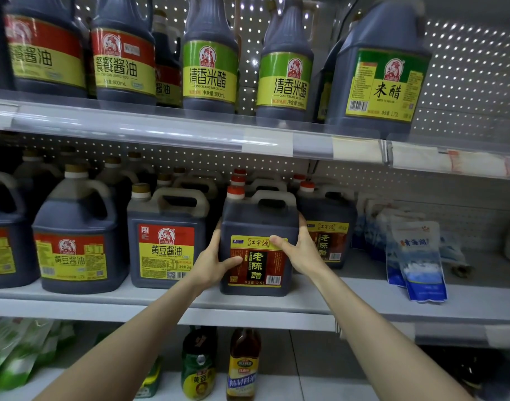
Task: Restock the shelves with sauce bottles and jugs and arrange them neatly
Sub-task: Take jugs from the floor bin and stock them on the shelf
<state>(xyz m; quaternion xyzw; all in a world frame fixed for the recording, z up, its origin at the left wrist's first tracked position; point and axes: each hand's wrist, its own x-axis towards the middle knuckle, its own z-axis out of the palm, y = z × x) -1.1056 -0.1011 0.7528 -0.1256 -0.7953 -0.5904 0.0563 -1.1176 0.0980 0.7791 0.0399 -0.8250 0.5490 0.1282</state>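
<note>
Standing upright with the middle shelf (349, 287) beneath it, the vinegar jug (258, 224) is clasped from both sides. The left grip (216, 256) is closed on the jug's left flank, with the thumb laid across the front of the label. The right grip (298, 247) is closed on its right flank, with the thumb pressed on the label's upper edge. The top handle is left unused: a two-sided hold is judged better suited to sliding and squaring a full, heavy jug than to lifting it. The label is turned outward, presumably so that a neat face is shown. Just left of the vinegar jug a soy sauce jug (164, 241) is set, label forward. Just right of it and slightly further back a matching jug (329, 224) is seen. Well apart to its right, salt pouches (415, 256) are propped. The vinegar jug is judged to be in the course of alignment with these neighbours. Whether its base is fully seated cannot be told.
</note>
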